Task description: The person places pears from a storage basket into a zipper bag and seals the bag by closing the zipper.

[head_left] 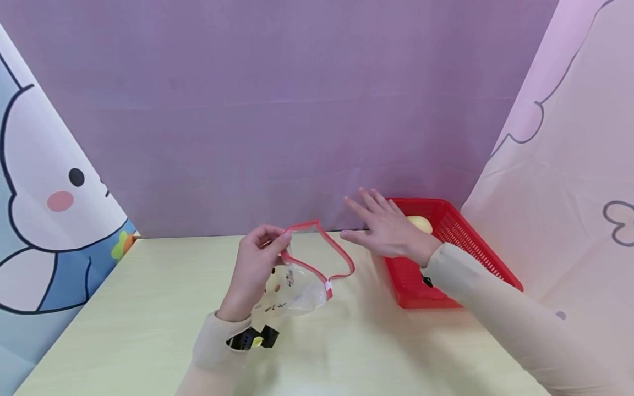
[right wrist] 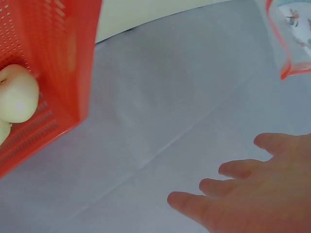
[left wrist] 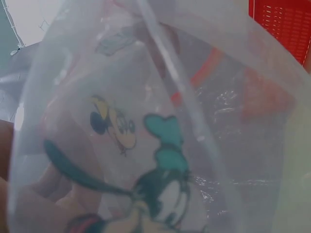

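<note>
Purple cloth hangs behind a pale yellow-green counter (head_left: 148,308), with cartoon-printed curtains at nine and three o'clock. Near the middle, the left hand (head_left: 255,269) holds up a clear zip bag (head_left: 297,286) with a red zipper rim and small cartoon prints; its fingers (head_left: 277,242) pinch the rim at the bag's ten o'clock corner, so the mouth hangs open in a loop toward three o'clock. The left wrist view looks straight through the printed film, with fingers dimly showing behind it at seven o'clock.

The right hand (head_left: 388,231) hovers flat and holds nothing, its fingers (right wrist: 228,170) spread wide and straight, between the bag mouth and a red basket (head_left: 475,258) at the bag's three o'clock. A pale round fruit (right wrist: 17,94) lies inside the basket at its far end; part of a second one seems to show beside it, though I cannot tell for sure.

Judging from this, the step in hand is getting the bag ready and reaching for the fruit. To do it well, the left pinch should keep the rim high and taut so the mouth stays wide rather than folding. The right hand should close round the fruit from above with fingers well spread, since a smooth round thing can roll against the basket wall. Lifting it clear of the rim matters too.
</note>
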`<action>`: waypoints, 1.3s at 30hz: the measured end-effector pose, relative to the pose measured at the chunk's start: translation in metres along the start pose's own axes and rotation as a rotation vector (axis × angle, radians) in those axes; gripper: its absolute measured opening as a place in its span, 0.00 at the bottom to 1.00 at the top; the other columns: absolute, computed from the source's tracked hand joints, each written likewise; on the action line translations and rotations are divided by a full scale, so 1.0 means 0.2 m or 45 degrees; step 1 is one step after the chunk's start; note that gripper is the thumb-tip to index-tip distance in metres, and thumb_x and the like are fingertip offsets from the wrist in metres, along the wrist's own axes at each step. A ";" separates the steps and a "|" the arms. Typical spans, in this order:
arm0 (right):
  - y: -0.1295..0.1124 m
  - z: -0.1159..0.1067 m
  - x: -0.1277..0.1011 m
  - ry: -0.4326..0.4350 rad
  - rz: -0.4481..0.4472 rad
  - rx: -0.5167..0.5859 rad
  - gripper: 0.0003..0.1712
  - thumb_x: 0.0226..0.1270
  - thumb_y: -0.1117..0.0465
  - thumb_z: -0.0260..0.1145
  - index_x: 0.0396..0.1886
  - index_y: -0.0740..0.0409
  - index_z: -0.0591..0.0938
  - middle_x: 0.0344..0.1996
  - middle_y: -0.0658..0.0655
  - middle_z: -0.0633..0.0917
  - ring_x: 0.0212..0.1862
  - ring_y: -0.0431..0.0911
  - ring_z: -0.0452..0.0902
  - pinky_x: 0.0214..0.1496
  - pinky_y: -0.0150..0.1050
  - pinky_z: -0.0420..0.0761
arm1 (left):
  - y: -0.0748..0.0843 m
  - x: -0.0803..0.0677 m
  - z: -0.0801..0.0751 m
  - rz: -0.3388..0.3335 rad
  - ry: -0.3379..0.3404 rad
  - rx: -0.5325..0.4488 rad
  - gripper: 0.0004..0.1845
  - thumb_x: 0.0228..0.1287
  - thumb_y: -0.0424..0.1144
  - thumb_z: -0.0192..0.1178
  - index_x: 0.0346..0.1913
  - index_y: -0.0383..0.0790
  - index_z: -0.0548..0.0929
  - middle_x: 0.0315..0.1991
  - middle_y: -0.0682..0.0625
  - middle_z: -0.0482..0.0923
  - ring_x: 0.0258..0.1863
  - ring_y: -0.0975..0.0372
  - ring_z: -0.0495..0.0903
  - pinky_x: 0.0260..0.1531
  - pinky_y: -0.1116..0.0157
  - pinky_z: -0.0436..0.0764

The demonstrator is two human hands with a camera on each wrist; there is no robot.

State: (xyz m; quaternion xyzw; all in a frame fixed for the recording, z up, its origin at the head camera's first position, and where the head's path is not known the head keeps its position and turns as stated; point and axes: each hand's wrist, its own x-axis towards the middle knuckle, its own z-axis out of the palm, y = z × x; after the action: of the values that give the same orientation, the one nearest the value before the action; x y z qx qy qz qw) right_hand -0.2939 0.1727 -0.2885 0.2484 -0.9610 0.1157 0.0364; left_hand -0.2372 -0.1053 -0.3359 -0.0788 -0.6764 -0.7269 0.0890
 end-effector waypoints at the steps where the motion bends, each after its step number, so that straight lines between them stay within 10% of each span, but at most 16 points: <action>1: 0.01 0.00 0.00 -0.003 0.014 -0.015 0.53 0.66 0.28 0.57 0.83 0.41 0.50 0.82 0.58 0.42 0.81 0.61 0.34 0.77 0.68 0.40 | 0.00 0.00 0.00 0.000 -0.001 -0.001 0.09 0.72 0.34 0.63 0.49 0.31 0.79 0.40 0.38 0.78 0.27 0.60 0.79 0.33 0.64 0.87; 39: 0.51 0.06 0.16 -0.049 0.370 0.168 0.55 0.70 0.29 0.55 0.84 0.51 0.45 0.80 0.70 0.41 0.78 0.71 0.32 0.74 0.73 0.37 | -0.01 -0.02 -0.01 0.001 0.009 0.057 0.07 0.72 0.33 0.63 0.47 0.33 0.80 0.37 0.40 0.78 0.31 0.57 0.79 0.33 0.64 0.86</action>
State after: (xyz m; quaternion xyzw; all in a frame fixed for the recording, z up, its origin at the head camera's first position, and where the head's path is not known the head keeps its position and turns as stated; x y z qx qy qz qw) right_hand -0.3713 0.2412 -0.3168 0.1108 -0.9777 0.1777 -0.0157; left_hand -0.2347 -0.1064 -0.3385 -0.0745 -0.6920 -0.7120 0.0933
